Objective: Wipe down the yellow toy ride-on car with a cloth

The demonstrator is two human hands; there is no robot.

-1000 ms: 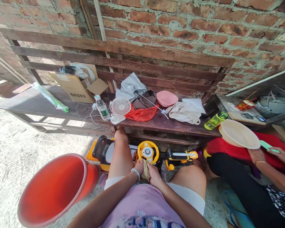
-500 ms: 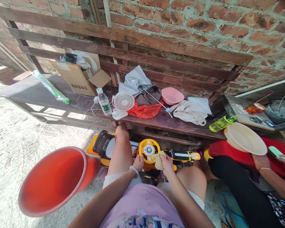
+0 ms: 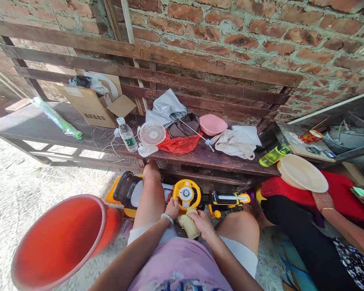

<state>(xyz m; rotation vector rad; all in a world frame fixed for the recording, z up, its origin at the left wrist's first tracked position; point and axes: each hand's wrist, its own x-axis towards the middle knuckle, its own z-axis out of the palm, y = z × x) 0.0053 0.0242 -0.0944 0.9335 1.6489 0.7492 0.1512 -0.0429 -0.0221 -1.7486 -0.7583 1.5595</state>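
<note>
A yellow and black toy ride-on car (image 3: 182, 194) stands between my knees, its yellow steering wheel (image 3: 186, 194) facing me. My right hand (image 3: 202, 223) presses a crumpled beige cloth (image 3: 188, 224) against the toy's near side, just below the wheel. My left hand (image 3: 172, 208), with a white beaded bracelet at the wrist, rests against the toy left of the cloth. Its fingertips are hidden.
A large orange-red bucket (image 3: 59, 242) lies tilted at lower left. A seated person's hand (image 3: 320, 200) is below a cream plate (image 3: 301, 173) at right. A wooden bench (image 3: 200, 159) holding a bottle, fan, pink bowl and bags stands before a brick wall (image 3: 230, 28).
The cloth has moved from the right of the steering wheel down to below it, with my right hand. My left hand has shifted slightly toward the cloth.
</note>
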